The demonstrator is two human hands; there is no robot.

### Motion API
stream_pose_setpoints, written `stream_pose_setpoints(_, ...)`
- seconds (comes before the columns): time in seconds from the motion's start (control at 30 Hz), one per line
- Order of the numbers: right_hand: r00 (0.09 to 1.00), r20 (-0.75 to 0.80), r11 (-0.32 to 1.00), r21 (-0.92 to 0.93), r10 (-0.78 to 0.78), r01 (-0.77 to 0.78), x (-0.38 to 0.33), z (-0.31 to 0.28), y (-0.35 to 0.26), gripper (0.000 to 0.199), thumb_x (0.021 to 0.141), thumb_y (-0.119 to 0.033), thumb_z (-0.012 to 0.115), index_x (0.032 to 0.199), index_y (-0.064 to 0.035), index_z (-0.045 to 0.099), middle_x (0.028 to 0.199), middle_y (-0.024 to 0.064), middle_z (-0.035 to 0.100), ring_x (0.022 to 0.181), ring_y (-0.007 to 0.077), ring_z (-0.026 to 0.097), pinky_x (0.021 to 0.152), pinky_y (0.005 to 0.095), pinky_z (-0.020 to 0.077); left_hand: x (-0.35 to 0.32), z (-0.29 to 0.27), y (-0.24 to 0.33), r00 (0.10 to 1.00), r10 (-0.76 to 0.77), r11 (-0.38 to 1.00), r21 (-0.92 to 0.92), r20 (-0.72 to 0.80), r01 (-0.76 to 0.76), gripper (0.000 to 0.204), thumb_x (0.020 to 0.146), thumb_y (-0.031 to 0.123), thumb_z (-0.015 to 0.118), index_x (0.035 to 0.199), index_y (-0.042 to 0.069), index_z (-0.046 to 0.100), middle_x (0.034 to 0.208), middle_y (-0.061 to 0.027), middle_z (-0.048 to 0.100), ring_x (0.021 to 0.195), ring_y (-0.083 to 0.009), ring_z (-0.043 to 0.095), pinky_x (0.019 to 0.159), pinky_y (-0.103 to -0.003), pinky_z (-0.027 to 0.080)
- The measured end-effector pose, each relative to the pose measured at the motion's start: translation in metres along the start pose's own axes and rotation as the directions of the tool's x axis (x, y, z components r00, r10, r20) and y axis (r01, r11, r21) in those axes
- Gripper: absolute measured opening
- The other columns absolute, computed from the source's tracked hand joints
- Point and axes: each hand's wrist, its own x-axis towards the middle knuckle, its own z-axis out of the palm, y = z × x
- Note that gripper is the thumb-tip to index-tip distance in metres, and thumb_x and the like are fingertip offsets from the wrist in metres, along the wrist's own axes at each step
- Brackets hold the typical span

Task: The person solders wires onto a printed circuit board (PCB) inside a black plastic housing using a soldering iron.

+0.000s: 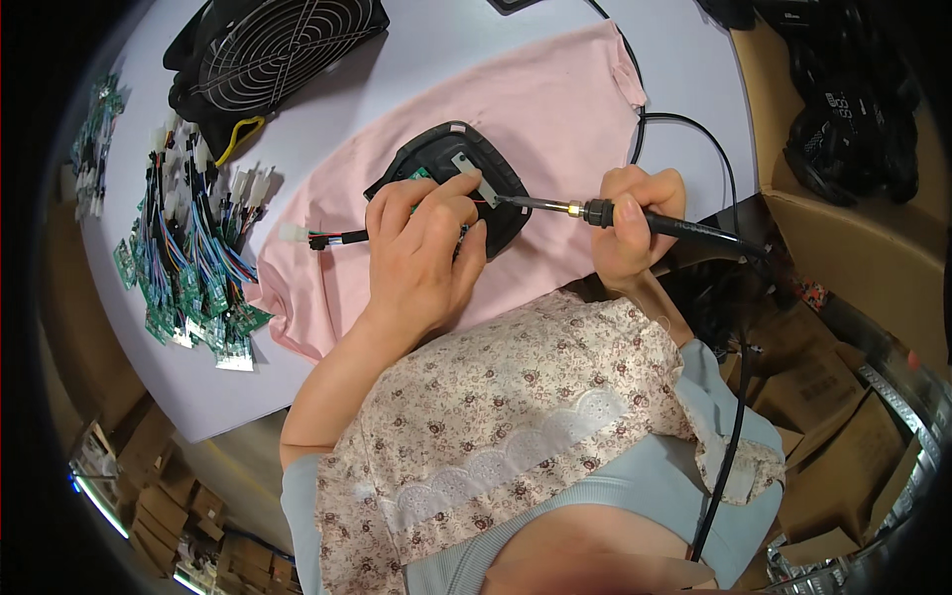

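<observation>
R hand is wrapped around soldering iron; tip at grey strip in blk housing. L hand, apart from R, covers housing edge; grip unconfirmed. Housing lies on pink cloth.

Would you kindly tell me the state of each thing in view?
Pink cloth: spread out, rumpled at left
Black plastic housing: inner side up
Soldering iron: gripped, tip at the housing; heat unclear
Left hand: bent over the housing
Right hand: closed around the iron
White connector: unplugged
Wired green circuit boards: heaped
Black fan: running or not unclear
Cardboard box: open, black devices inside
</observation>
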Motion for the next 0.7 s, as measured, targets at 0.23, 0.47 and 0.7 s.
stream_pose_setpoints(0.23, 0.999, 0.028, 1.000, -0.009, -0.020, 0.020, 0.003, -0.001, 0.000, 0.018, 0.087, -0.010, 0.053, 0.082, -0.0054, 0.037, 0.059, 0.0043, 0.041, 0.052, 0.0079, 0.029, 0.047, 0.0266, 0.0262, 0.001, -0.002, 0.003, 1.000, -0.006, 1.000, -0.019, 0.018, 0.007, 0.025, 0.078, 0.000, 0.070, 0.099, 0.006, 0.057, 0.123, -0.0100, 0.070, 0.103, -0.0297, 0.057, 0.098, -0.043, 0.039)
stream_pose_setpoints(0.47, 0.995, 0.086, 0.995, 0.097, -0.047, 0.039, 0.002, -0.007, 0.006, 0.017, 0.092, -0.005, 0.055, 0.085, -0.0026, 0.040, 0.064, 0.0062, 0.049, 0.054, 0.0057, 0.034, 0.049, 0.0242, 0.0319, 0.002, -0.002, 0.004, 1.000, -0.006, 1.000, -0.012, 0.018, 0.006, 0.024, 0.079, 0.000, 0.069, 0.099, 0.006, 0.057, 0.124, -0.0104, 0.070, 0.103, -0.0298, 0.057, 0.097, -0.043, 0.039)
stream_pose_setpoints(0.7, 0.994, 0.093, 0.995, 0.089, -0.055, 0.047, 0.003, -0.009, 0.007, 0.017, 0.091, -0.005, 0.056, 0.085, -0.0027, 0.040, 0.064, 0.0068, 0.050, 0.054, 0.0056, 0.034, 0.048, 0.0245, 0.0318, 0.002, -0.001, 0.003, 1.000, -0.006, 1.000, -0.017, 0.018, 0.007, 0.024, 0.079, 0.000, 0.069, 0.099, 0.006, 0.057, 0.124, -0.0105, 0.070, 0.102, -0.0295, 0.057, 0.096, -0.043, 0.040)
